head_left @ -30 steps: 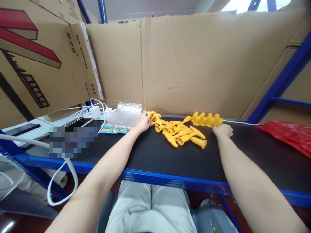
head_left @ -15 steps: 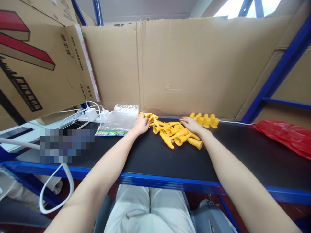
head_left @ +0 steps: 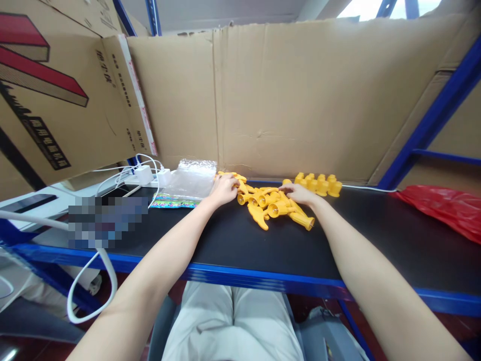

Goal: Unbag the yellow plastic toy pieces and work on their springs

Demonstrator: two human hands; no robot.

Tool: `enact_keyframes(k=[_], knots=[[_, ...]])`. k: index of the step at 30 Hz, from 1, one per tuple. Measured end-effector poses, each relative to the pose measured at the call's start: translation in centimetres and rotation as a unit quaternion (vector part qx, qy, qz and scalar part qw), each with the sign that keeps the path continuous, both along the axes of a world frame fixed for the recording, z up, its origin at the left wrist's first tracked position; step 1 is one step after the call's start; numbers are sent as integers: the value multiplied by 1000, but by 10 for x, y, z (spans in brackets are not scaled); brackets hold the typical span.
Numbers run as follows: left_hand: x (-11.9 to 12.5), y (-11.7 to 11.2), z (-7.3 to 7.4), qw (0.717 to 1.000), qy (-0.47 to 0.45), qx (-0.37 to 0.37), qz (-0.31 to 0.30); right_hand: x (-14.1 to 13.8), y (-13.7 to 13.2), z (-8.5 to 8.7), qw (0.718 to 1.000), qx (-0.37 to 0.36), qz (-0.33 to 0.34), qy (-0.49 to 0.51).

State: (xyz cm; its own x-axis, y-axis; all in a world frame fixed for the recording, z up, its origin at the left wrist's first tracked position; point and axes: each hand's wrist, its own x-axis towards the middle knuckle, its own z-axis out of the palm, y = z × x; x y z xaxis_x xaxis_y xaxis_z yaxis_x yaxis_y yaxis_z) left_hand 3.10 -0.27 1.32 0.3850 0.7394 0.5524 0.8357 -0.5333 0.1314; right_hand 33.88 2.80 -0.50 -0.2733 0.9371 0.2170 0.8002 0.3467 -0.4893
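Note:
A heap of yellow plastic trumpet-shaped parts (head_left: 276, 208) lies on the black shelf top (head_left: 240, 240). My left hand (head_left: 223, 189) rests curled at the heap's left end, its fingers closed on one of the yellow parts (head_left: 240, 188). My right hand (head_left: 298, 193) lies on the heap's far right side, fingers bent down onto the parts; what they hold, if anything, is hidden. A row of short yellow caps (head_left: 317, 184) stands just behind and to the right of it, against the cardboard.
A cardboard wall (head_left: 300, 95) backs the shelf. Clear plastic bags (head_left: 191, 179) and a coloured card lie left of the heap, with white chargers and cables (head_left: 148, 174) further left. A red plastic bag (head_left: 443, 208) lies at the right. A blue rail (head_left: 263, 283) edges the shelf front.
My right hand left the spot below the caps and moved left onto the heap of yellow parts, where it now stays. My left hand has hardly moved.

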Motion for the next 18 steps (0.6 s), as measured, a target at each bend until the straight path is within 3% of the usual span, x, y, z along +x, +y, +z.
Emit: enact_keyframes(k=[3, 7, 18], knots=[[12, -13, 6, 995, 41, -79, -34, 0, 1, -1, 1000, -8, -17, -4], [23, -18, 4, 988, 58, -135, -43, 2, 4, -2, 1000, -10, 1, 1], [27, -18, -2, 985, 68, -141, -76, -4, 0, 3, 1000, -18, -13, -13]])
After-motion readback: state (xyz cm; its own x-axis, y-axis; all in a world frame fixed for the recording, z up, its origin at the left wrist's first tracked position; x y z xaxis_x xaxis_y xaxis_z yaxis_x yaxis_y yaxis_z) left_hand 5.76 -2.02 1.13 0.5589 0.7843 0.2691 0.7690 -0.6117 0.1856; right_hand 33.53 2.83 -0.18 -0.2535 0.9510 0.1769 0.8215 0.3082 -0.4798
